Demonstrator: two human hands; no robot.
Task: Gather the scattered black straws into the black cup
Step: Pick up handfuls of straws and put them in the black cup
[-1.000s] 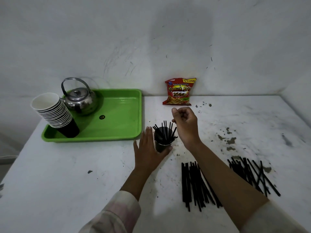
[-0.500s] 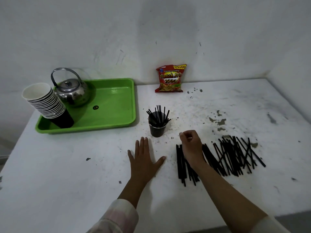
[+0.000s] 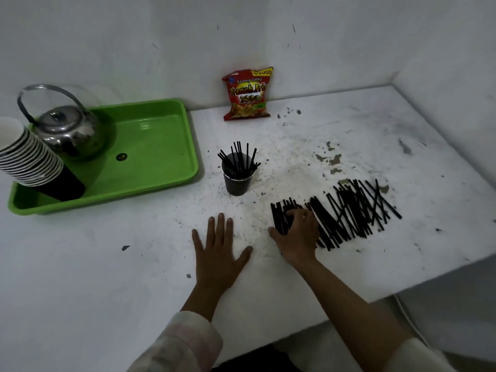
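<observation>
On the white table (image 3: 268, 285), everything can be placed from the black cup (image 3: 237, 181), which stands upright near the middle with a bunch of black straws fanning out of its mouth. The table's surface is scuffed and flecked with dark marks around the cup. To the cup's left lies the green tray (image 3: 161, 146), apart from it; a steel kettle (image 3: 67, 130) sits at the tray's far-left end, and a leaning stack of paper cups (image 3: 32, 159) rests on the tray's near-left corner. Behind the cup, propped against the wall, stands a red snack bag (image 3: 247, 93). To the cup's right and nearer the person, the scattered straws (image 3: 349, 213) lie flat in a wide band, some parallel, others crossing. The right hand (image 3: 296, 234) rests on the left end of that band, the end closest to the cup, fingers curled down onto several straws with the thumb out to the left on the table; whether it grasps them or only presses on them cannot be told. The left hand (image 3: 220, 251) lies flat on the bare table just in front of the cup, fingers spread and straight, holding nothing.
</observation>
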